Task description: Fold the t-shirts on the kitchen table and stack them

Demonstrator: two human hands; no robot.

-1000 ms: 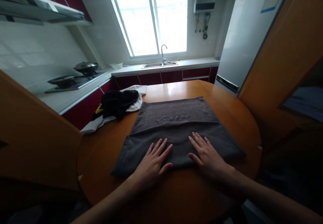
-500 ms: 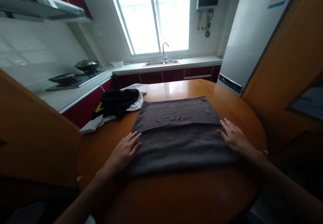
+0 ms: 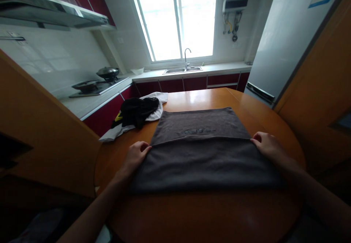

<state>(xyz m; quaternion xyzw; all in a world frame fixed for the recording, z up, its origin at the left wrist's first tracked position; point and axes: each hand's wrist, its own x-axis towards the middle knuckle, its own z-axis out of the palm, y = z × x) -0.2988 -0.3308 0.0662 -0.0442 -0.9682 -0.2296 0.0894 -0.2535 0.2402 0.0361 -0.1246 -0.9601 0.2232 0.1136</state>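
Grey cloth (image 3: 204, 159) in both hands (image 3: 135, 154), its marking (image 3: 196, 131) illegible

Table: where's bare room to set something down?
Bare table shows beyond the grey cloth, right of its far part, and along the near edge. Crowded: far left, under the crumpled fabrics, and at the cloth's sides, pinched by left hand and right hand.

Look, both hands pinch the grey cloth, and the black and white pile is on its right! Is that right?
No: the head view shows the black and white pile left of the grey cloth, not right. The left hand and right hand do pinch it.
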